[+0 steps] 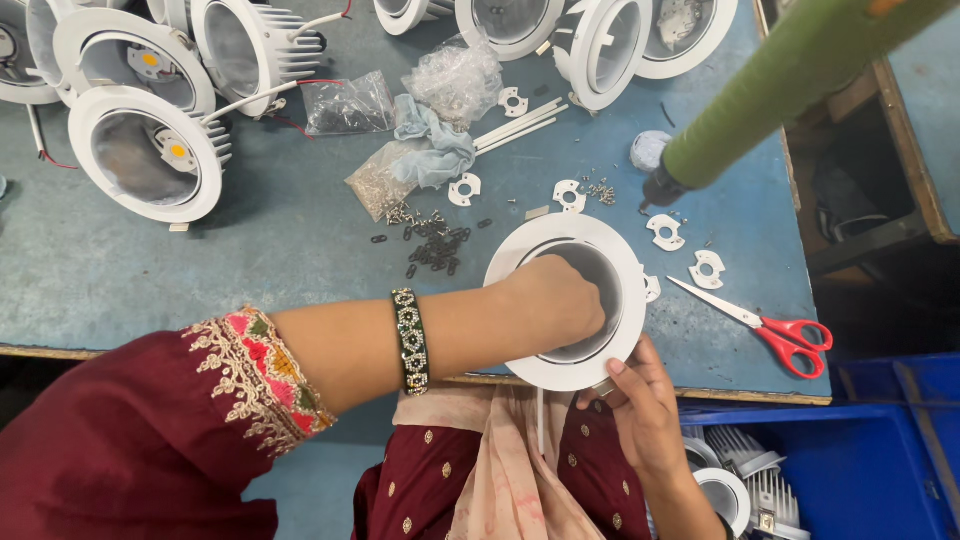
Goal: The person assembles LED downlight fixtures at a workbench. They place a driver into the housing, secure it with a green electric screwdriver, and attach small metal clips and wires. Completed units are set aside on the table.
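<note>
The left hand reaches across from the left and dips into the bowl of a white round downlight housing, its fingers curled down inside the reflector; whether they pinch anything there cannot be told, since the knuckles hide the fingertips. The right hand comes up from below and grips the housing's near rim from underneath, thumb on the white flange. The housing sits at the near edge of the bench, slightly overhanging it, its open mouth facing up toward the camera and tilted a little to the near side; being round, it has no clear long axis from here. Just right of it lie red-handled scissors, blades pointing up-left toward the housing. Small white bracket plates are scattered nearby, and a heap of small black parts lies just left. A green-sleeved tool hangs diagonally above. More white housings stand at the far left, and a blue bin sits lower right.
</note>
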